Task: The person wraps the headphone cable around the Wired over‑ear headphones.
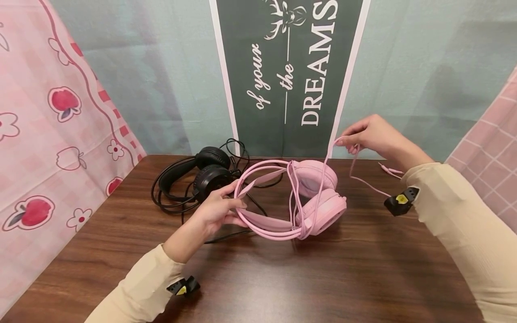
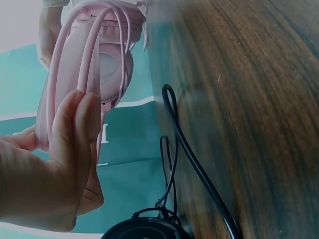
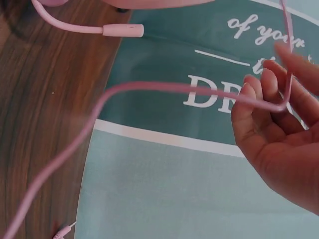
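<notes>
Pink headphones (image 1: 323, 213) are held up over the table, ear cups to the right and the cable looped round the band. My left hand (image 1: 220, 208) grips their headband at its left end, thumb and fingers on either side of it, as the left wrist view (image 2: 65, 144) also shows. To the right and higher, my right hand (image 1: 369, 137) pinches the pink cable (image 1: 325, 168), which runs up from the ear cups and drops from the fingers toward the table. In the right wrist view the cable (image 3: 149, 85) crosses the curled fingers of the right hand (image 3: 284, 119).
Black headphones (image 1: 212, 179) with a tangled black cable (image 1: 240, 148) lie on the brown wooden table (image 1: 282, 278), behind the left hand. Pink plugs (image 1: 391, 170) rest near the table's back right edge. A fabric backdrop with a lettered panel (image 1: 291, 80) hangs behind.
</notes>
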`<action>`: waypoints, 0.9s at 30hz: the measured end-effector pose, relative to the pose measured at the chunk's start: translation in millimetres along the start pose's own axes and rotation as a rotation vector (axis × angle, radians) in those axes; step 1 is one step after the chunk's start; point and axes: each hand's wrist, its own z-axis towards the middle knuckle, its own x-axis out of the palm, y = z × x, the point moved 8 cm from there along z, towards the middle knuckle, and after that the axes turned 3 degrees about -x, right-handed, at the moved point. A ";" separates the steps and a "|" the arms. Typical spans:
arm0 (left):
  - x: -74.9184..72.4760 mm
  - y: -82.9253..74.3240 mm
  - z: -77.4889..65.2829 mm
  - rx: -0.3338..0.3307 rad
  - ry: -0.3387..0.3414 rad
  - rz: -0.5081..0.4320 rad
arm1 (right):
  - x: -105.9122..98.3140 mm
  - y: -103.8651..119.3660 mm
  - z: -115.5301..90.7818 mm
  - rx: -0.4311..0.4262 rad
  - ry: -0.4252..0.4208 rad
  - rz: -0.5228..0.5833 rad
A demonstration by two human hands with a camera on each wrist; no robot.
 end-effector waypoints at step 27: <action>13.1 2.5 -6.6 -0.002 0.051 0.046 | 9.4 -1.3 5.0 -0.024 0.148 -0.098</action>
